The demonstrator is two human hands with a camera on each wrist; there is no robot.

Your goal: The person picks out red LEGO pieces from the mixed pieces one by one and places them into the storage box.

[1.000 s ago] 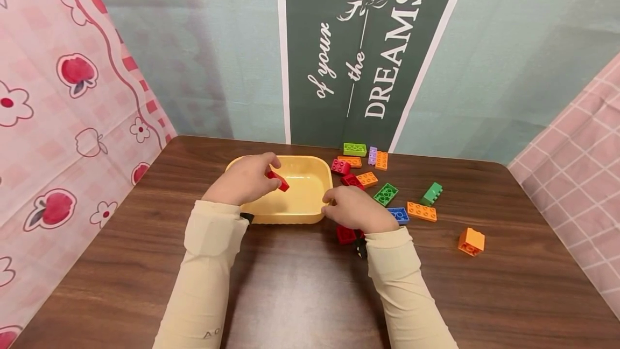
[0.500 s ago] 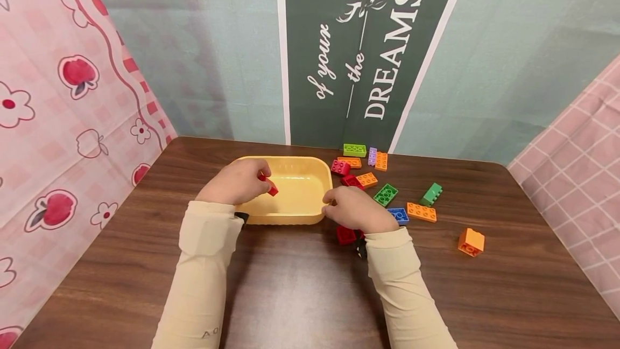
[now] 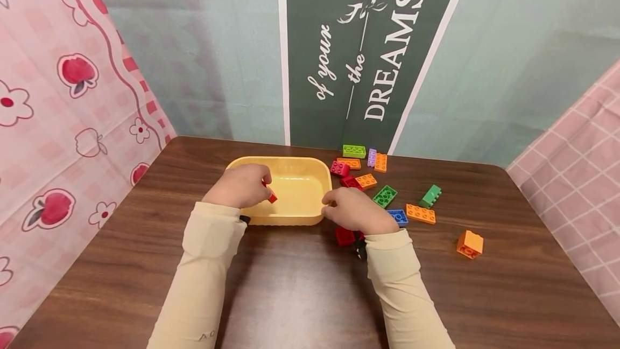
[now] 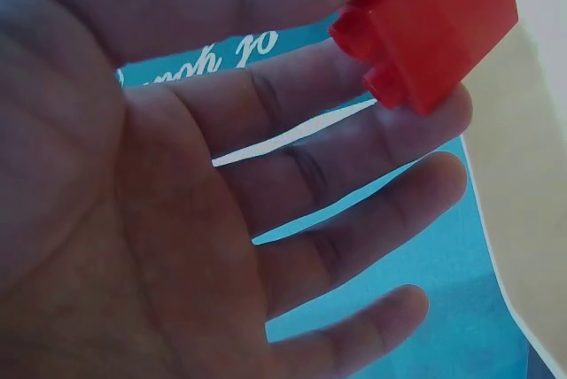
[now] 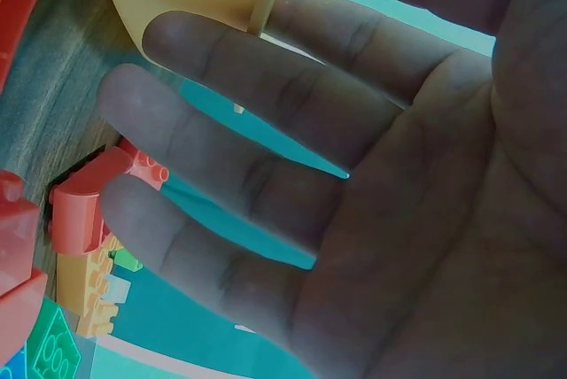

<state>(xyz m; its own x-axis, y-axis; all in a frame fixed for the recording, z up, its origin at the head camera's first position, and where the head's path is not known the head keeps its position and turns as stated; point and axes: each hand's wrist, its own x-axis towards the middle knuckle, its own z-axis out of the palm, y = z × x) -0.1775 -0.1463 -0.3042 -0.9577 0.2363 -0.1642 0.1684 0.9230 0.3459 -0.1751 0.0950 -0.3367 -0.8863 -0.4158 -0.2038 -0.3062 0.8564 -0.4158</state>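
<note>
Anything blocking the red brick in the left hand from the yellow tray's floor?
Nothing visible. The left hand holds the red brick over the yellow tray, no other brick shows inside, and the right hand is off at its right end.

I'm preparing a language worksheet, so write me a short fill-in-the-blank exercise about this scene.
1. The left hand pinches a small studded ____ plastic brick.
2. As the person sees it, the right hand is at the ____ end of the yellow rectangular plastic tray.
3. Farthest right on the brown wood-grain table lies a chunky ____ plastic toy block.
4. The largest white word on the dark grey-green panel is ____.

Missing words: red; right; orange; DREAMS.
</note>
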